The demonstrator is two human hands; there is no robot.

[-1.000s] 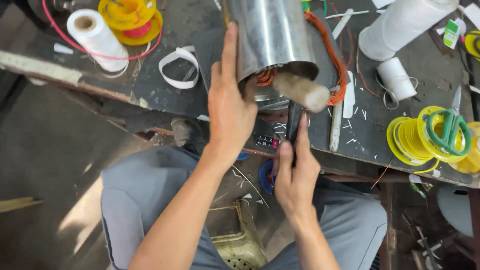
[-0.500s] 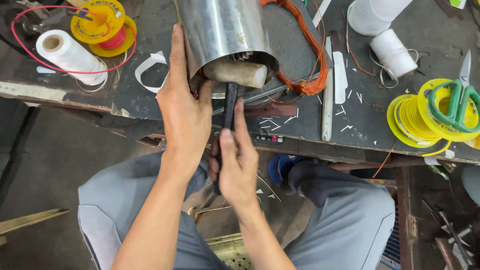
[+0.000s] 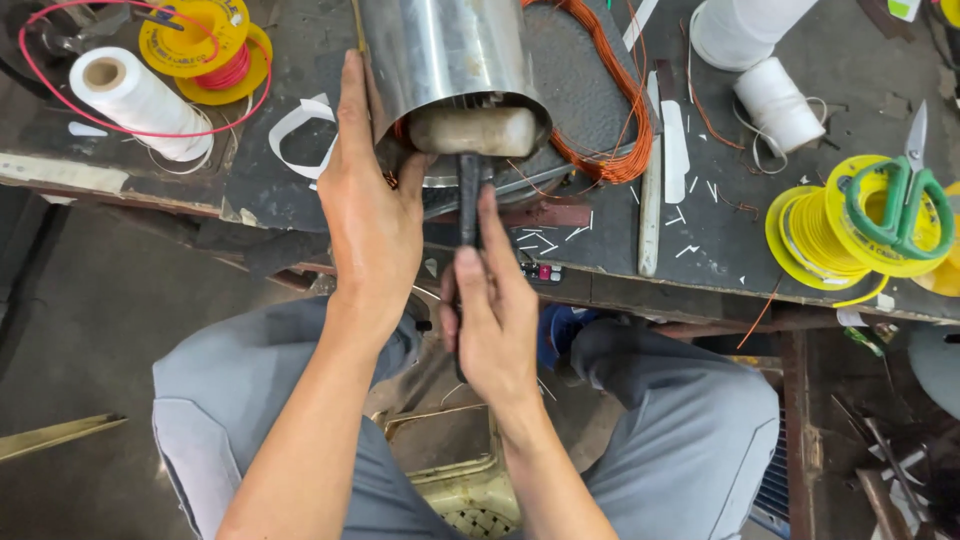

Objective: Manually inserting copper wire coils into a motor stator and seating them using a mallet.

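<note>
Gripping the dark handle of a mallet with a pale, worn cylindrical head, the right hand is closing its fingers around the shaft just below the open mouth of the polished steel cylindrical housing, with the index finger stretched up along the handle. Compared with a second ago, the mallet head is no longer sitting tilted off to the right of the housing's mouth; it is now lying square across the opening, touching or nearly touching the rim, and the handle is hanging straight down from it. This suggests the hand is settling the tool into a working position against the housing's end rather than merely carrying it there.

The left hand is pressing flat and open against the left flank of the housing, fingers extended upward along the steel wall, thumb curling toward the mouth; it is bracing rather than clasping, much as before. The housing itself is lying on the dark, littered workbench, its mouth projecting toward the person's grey-trousered knees.

Behind and right of the housing, loops of orange copper wire are spilling out. Further right, green-handled scissors are resting on a yellow spool. Left of the housing, a white thread cone is lying inside a loop of red wire.
</note>
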